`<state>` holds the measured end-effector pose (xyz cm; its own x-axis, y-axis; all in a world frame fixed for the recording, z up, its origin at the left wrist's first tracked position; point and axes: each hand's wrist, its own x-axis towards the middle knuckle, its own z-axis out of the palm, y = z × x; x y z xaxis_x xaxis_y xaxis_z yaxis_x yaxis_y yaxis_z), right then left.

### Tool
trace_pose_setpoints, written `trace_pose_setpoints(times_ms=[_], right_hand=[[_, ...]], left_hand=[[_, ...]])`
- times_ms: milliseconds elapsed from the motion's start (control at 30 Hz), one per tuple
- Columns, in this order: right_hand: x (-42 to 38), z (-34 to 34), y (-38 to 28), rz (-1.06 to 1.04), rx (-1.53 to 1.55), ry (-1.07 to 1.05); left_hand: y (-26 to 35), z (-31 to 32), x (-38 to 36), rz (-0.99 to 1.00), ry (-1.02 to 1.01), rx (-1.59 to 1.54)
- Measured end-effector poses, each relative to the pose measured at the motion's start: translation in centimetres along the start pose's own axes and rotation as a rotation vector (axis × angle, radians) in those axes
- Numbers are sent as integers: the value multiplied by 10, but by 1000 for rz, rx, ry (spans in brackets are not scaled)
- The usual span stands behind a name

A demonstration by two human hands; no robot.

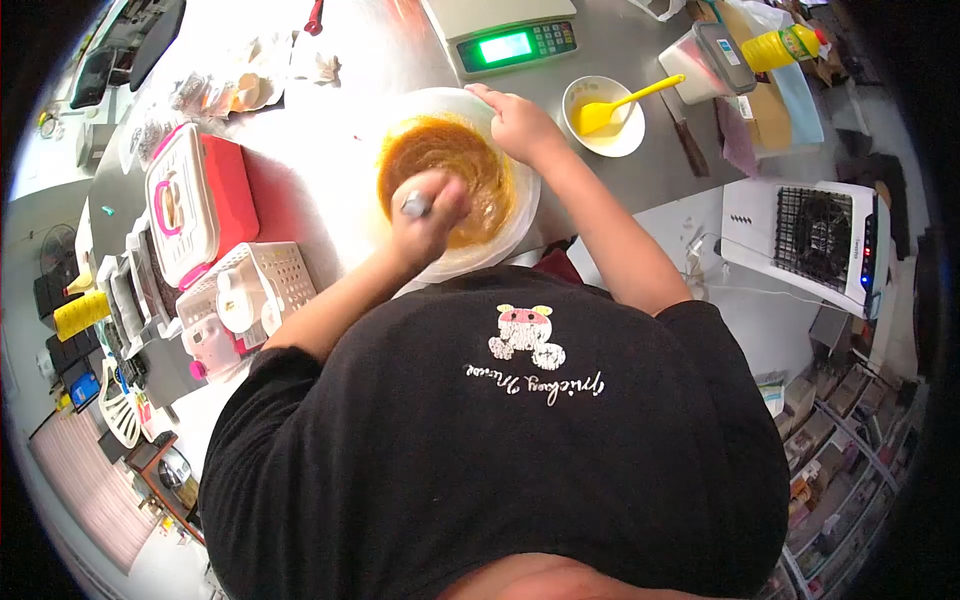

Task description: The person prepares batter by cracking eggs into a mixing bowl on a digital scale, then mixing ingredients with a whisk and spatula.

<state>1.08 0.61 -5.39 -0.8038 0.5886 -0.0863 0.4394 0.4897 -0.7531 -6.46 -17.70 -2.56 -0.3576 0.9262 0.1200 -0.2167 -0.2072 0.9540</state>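
A large pale bowl (pixel 527 205) holds a brown, glossy mixture (pixel 430 150). Over the mixture, my left hand (pixel 430 212) is wrapped round a grey handle (pixel 416 204) whose lower end is hidden beneath the hand. My right hand (pixel 518 122) grips the bowl's upper right rim. Right of the bowl is a white bowl (pixel 622 142) with yellowish liquid, and a yellow spatula (pixel 640 94) rests in it.
A digital scale (pixel 510 40) stands behind the bowl. To the left are a red and white box (pixel 225 190) and a white basket (pixel 280 275). A knife (pixel 688 140), a lidded container (pixel 705 65) and a yellow bottle (pixel 780 48) are at the right.
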Motion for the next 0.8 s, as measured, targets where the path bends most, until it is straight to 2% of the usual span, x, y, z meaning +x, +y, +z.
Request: trace_pose_setpoints(times_ms=[33, 67, 133, 200, 267, 300, 333, 400, 467, 500, 533, 600, 633, 667, 733, 800], right_hand=[[-1, 0, -1, 3, 2, 0], [-1, -2, -3, 17, -17, -8], [0, -3, -3, 28, -37, -16], [2, 0, 2, -18, -38, -11], [1, 1, 1, -34, -60, -11], [1, 1, -1, -48, -85, -10], [1, 0, -3, -48, -85, -6], [-2, -2, -9, 16, -155, -15], [-4, -6, -9, 38, -142, 10], [-4, -8, -8, 55, -127, 32], [-1, -8, -4, 54, -130, 34], [1, -4, 7, -9, -120, 32], [1, -4, 9, -3, -118, 30], [2, -4, 10, -25, -83, 22], [4, -6, 5, -56, -51, 18], [1, -7, -3, 34, -94, 10]], left_hand=[[12, -10, -17, -155, 20, 110], [23, -21, -27, -207, 72, 136], [31, -57, -23, -148, 147, -62], [39, -86, 7, -53, 220, -51], [44, -86, 44, 31, 330, 109], [35, -83, 62, 54, 392, -75], [27, -72, 77, 173, 405, 26], [8, -53, 95, 278, 512, -180], [-17, -35, 78, 67, 583, -417], [-20, -37, 63, -101, 525, -448], [-14, -46, 59, -99, 523, -450], [2, -69, 52, -229, 281, -111], [18, -74, 63, -251, 246, 125], [31, -74, 77, -169, 279, 296], [32, -74, 106, 69, 376, 220], [5, -57, 116, 206, 540, -107]])
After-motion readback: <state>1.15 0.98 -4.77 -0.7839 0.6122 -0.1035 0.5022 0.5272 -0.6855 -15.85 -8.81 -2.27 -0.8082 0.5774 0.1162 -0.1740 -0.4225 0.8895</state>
